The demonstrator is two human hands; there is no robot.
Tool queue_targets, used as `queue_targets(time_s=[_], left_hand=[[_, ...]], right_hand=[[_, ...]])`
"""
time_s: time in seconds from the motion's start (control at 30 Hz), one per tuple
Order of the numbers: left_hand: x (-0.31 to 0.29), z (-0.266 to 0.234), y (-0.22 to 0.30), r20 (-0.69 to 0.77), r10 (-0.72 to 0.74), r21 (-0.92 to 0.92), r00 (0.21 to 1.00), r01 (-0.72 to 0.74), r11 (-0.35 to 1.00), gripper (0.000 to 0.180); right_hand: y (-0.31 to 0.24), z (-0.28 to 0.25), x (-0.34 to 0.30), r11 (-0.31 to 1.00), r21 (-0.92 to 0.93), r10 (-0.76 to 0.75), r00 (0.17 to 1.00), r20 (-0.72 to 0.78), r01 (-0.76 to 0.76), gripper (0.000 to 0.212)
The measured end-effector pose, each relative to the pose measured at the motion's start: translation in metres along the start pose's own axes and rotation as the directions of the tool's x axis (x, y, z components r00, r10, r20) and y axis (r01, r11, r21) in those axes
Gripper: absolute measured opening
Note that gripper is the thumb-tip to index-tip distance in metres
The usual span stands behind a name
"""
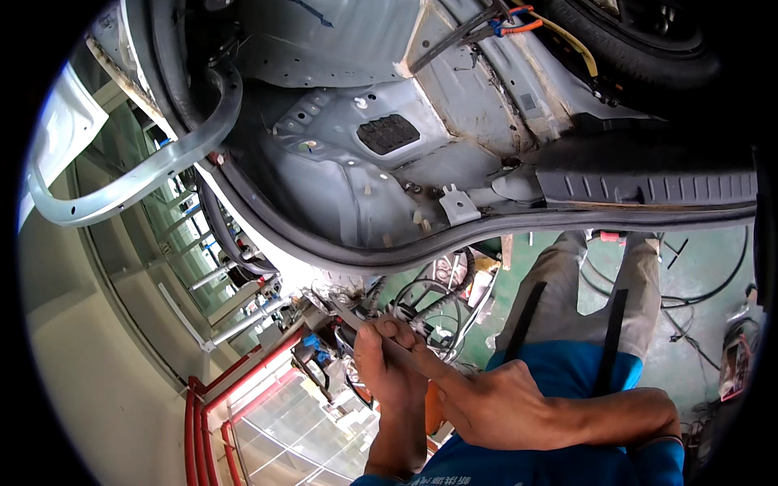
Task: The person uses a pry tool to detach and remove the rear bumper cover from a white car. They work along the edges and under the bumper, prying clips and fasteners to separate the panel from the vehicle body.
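Note:
My left hand [385,368] is closed, thumb and fingers pinched on a thin, flat grey tool [345,314] that points up and to the left. My right hand [502,405] comes across from the right, its index finger stretched along to the left hand's fingertips and its other fingers curled. What those curled fingers hold, if anything, is hidden. An orange piece [433,409] shows between the wrists; I cannot tell whether it belongs to the tool. Both hands are in front of my body, below the rim of an open car body [397,174].
A black rubber seal [381,255] edges the opening. A curved grey hinge arm [138,182] juts out at left. Orange-handled pliers [517,24] and a tyre [640,49] lie at the upper right. Cables [442,300] and a red rail [198,429] stand beyond my hands.

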State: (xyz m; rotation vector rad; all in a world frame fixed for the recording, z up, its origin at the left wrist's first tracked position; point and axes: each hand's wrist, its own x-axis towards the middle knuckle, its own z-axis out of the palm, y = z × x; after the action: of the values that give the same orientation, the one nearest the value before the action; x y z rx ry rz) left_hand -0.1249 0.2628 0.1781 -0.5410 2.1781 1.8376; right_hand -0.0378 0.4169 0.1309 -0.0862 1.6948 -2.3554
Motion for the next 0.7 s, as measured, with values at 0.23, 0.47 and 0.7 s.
queue_targets(time_s=[0.23,0.47,0.7], left_hand=[[0.003,0.004,-0.004,-0.031,0.053,0.046,0.998,-0.052,0.998,0.034],[0.004,-0.005,-0.008,-0.026,0.04,-0.006,0.999,-0.041,0.999,0.037],[0.016,0.003,0.011,0.071,-0.01,-0.125,0.997,0.019,0.992,0.042]], right_hand=[[0.016,0.014,0.004,0.995,0.036,-0.082,0.982,-0.168,0.089,0.07],[0.008,0.012,0.003,0.993,-0.113,-0.059,0.992,-0.109,0.046,0.071],[-0.015,0.031,0.008,0.955,-0.281,-0.152,0.969,-0.195,0.094,0.076]])
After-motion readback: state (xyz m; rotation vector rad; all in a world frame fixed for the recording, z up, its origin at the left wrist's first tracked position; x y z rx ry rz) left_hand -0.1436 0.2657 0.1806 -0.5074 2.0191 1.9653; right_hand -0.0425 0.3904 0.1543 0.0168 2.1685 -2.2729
